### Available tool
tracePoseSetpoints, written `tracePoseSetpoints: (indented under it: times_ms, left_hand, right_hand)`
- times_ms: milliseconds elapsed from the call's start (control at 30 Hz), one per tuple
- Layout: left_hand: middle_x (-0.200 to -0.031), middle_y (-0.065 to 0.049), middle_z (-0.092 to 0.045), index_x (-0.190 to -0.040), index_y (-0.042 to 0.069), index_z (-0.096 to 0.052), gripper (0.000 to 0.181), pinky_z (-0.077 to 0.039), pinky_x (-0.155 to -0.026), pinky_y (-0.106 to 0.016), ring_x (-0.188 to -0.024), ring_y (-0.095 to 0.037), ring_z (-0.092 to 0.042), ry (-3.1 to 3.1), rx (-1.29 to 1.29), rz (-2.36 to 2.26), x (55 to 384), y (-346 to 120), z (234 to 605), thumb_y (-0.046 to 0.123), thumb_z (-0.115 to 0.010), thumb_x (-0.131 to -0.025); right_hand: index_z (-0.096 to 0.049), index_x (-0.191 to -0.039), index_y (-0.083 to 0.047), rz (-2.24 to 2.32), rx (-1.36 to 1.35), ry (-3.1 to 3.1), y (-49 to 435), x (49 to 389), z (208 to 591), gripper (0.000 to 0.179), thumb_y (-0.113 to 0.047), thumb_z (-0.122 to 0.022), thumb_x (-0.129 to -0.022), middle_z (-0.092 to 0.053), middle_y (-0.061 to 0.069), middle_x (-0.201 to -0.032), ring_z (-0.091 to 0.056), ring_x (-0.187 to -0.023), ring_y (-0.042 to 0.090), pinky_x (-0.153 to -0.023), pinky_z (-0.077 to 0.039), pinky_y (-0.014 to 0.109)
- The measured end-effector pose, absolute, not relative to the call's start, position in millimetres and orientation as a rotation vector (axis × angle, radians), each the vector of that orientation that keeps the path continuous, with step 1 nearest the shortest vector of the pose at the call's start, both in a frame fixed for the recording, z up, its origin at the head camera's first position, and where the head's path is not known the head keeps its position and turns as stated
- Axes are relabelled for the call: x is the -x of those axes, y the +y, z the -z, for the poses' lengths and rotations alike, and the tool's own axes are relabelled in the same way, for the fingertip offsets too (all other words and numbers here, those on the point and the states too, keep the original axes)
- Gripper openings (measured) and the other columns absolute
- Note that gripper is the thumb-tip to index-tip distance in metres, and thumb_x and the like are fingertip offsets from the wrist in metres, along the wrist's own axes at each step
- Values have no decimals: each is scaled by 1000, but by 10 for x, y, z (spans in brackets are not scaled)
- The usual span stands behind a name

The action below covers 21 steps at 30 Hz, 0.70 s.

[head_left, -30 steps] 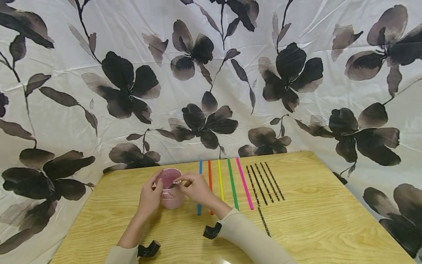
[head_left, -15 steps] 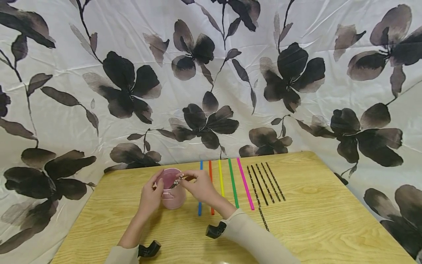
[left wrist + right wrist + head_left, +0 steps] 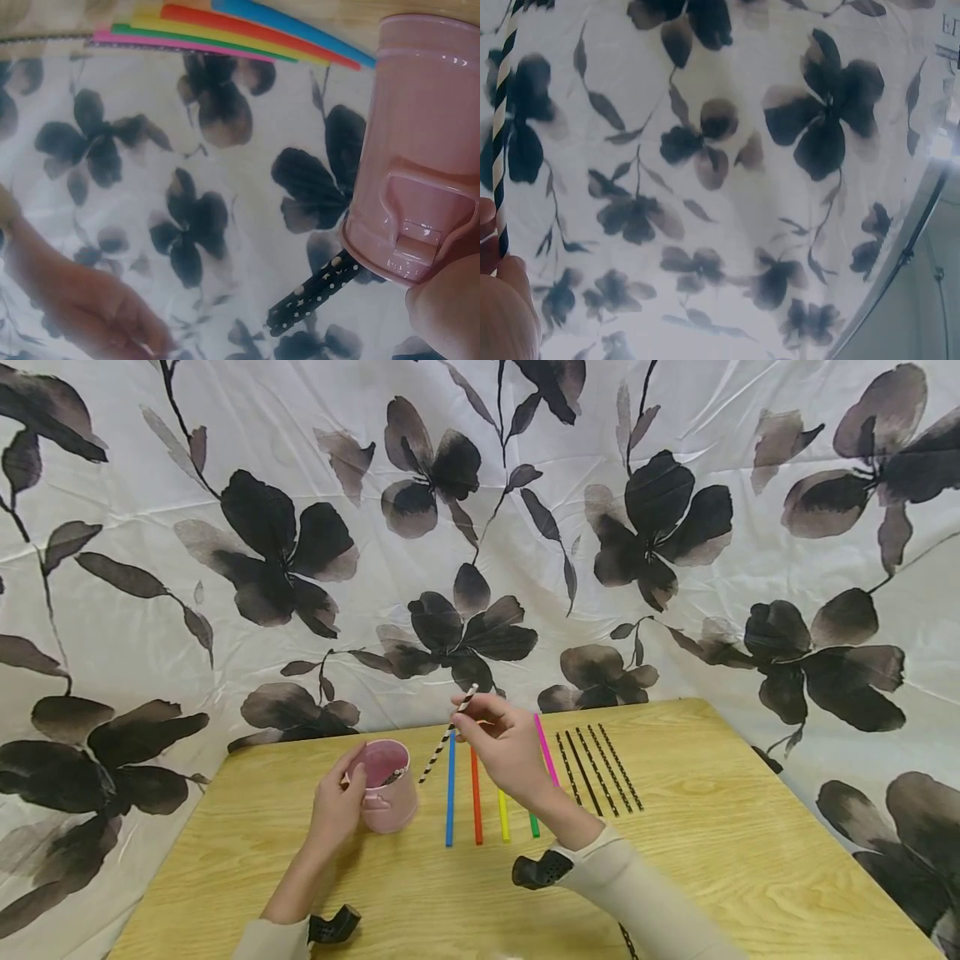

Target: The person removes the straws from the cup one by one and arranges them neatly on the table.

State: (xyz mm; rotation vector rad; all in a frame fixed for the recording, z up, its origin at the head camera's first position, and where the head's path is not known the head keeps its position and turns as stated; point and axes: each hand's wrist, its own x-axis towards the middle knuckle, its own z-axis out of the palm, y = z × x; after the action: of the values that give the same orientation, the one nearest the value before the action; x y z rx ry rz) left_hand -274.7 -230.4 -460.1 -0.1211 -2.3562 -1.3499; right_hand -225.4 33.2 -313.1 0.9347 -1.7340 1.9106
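My left hand (image 3: 341, 797) grips the side of a pink bucket (image 3: 393, 810) with a small side handle. Black straws with white dots (image 3: 311, 292) stick out past its rim in the left wrist view. Up and to the right of the bucket, my right hand (image 3: 510, 747) pinches a black-and-white striped straw (image 3: 437, 756) near its upper end. The straw slants, its lower end beside the bucket. In the right wrist view the same striped straw (image 3: 501, 135) rises from between thumb and fingers.
Blue (image 3: 450, 810), red (image 3: 476, 802), yellow (image 3: 505, 827), green (image 3: 534, 827) and pink (image 3: 546, 752) straws lie in a row on the wooden table (image 3: 420, 902). Several black patterned straws (image 3: 597, 772) lie right of them. A floral cloth (image 3: 562, 610) hangs behind.
My right hand has moved from the bucket's mouth up and to the right, drawing the striped straw out. My left hand keeps its grip on the bucket.
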Motion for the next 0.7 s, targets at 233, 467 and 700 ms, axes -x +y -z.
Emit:
tracePoseSetpoints:
  times_ms: [233,467,700]
  left_hand:
    - [-125,-1,-49,-129,22,-47,37,-42,-77,-29,-106,-16,-47,-2361,127,1341,2753,-2307,4606,30,-43,-92]
    - [-124,-2,-50,-129,23,-47,37,-41,-74,-29,-100,-14,-47,-2361,118,1328,2755,-2295,4607,30,-42,-93]
    - [-128,-5,-47,-129,22,-46,36,-38,-85,-42,-116,-19,-40,-2326,192,1373,2752,-2314,4580,25,-43,-93]
  right_hand:
    - [-49,-113,6,-2018,-867,-1725,778,2286,3145,33,7,-58,-81,-56,21,-83,-57,-64,27,-60,-49,37]
    - [-47,-102,9,-2010,-854,-1737,1179,2337,3320,28,4,-62,-79,-57,19,-82,-57,-60,27,-55,-49,40]
    - [-54,-103,6,-1946,-694,-1931,1486,2292,3494,27,-1,-64,-79,-59,21,-82,-57,-60,23,-55,-49,34]
